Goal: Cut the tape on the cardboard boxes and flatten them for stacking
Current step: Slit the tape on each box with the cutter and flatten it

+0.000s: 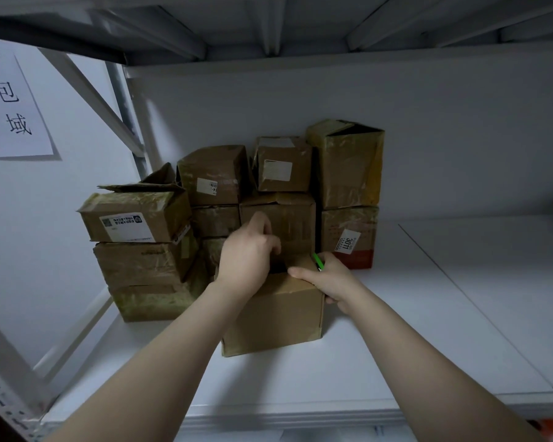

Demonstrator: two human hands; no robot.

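Note:
A plain brown cardboard box stands on the white shelf in front of a pile of taped boxes. My left hand is at the box's open top, fingers curled over its far left edge. My right hand rests on the top right corner, thumb lying along the front rim, fingers curled around a green cutter that sticks up behind the box. The box's inside is mostly hidden by my hands.
The white shelf board stretches out to the right of the boxes. A box with a 3011 label stands right behind my right hand. A metal upright and brace stand at left, an upper shelf overhead.

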